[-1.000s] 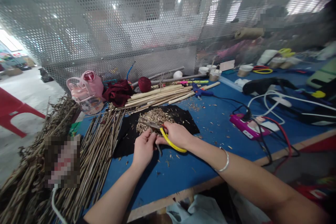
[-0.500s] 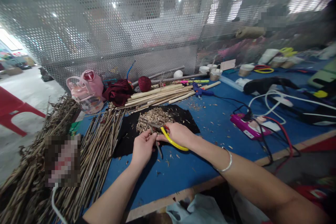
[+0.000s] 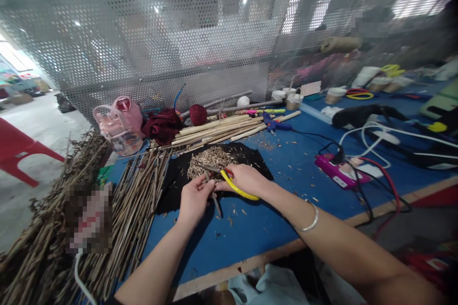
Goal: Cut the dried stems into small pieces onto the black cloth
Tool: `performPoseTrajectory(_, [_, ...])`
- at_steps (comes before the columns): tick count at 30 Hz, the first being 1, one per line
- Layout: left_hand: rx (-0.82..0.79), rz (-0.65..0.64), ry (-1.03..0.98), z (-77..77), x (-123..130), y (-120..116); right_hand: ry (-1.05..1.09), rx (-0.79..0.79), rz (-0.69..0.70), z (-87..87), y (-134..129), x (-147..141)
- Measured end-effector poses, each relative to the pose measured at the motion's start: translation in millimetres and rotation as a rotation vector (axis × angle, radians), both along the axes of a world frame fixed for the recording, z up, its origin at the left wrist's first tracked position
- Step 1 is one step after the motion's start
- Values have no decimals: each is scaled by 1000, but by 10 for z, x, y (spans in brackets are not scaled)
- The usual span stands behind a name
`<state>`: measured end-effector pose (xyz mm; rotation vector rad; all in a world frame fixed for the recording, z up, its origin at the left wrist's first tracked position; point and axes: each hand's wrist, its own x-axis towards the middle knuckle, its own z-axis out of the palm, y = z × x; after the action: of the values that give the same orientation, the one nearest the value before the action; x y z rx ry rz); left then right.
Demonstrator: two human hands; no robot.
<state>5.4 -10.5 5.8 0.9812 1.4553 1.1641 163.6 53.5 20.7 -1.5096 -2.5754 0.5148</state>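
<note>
My right hand (image 3: 243,180) is closed around a pair of scissors (image 3: 239,190) with a curved yellow handle and a bit of red. Their metal blades point left over a heap of chopped dry stem bits (image 3: 211,158). My left hand (image 3: 195,196) pinches a short dry stem (image 3: 216,205), which slants past the fingertips close to the blades. The two hands nearly meet. Under the heap lies a black cloth (image 3: 171,186). Whether the blades touch the stem, I cannot tell.
Long dry stalks (image 3: 132,214) lie to the left. Behind are pale wooden sticks (image 3: 214,129), dark red yarn (image 3: 198,115), a pink bottle (image 3: 123,126) and a blue glue gun (image 3: 274,124). A magenta power strip (image 3: 332,171) with cables sits at right. A perforated metal screen (image 3: 161,52) stands behind.
Both hands stay in almost the same place, with the scissors and the stem held as before. The view has shifted very slightly.
</note>
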Motion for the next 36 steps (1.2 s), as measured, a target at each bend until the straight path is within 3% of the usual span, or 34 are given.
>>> performPoseTrajectory(7, [43, -46, 94, -25, -2, -9, -23, 54, 1, 8, -43, -38])
performPoseTrajectory(21, [-2, -98, -2, -48, -12, -1, -74, 25, -47, -84, 17, -23])
performPoseTrajectory(30, [79, 56, -37, -64, -16, 44, -33, 54, -88, -48, 19, -47])
performPoseTrajectory(36, [128, 95, -34, -107, -14, 39, 60, 68, -19, 21, -82, -56])
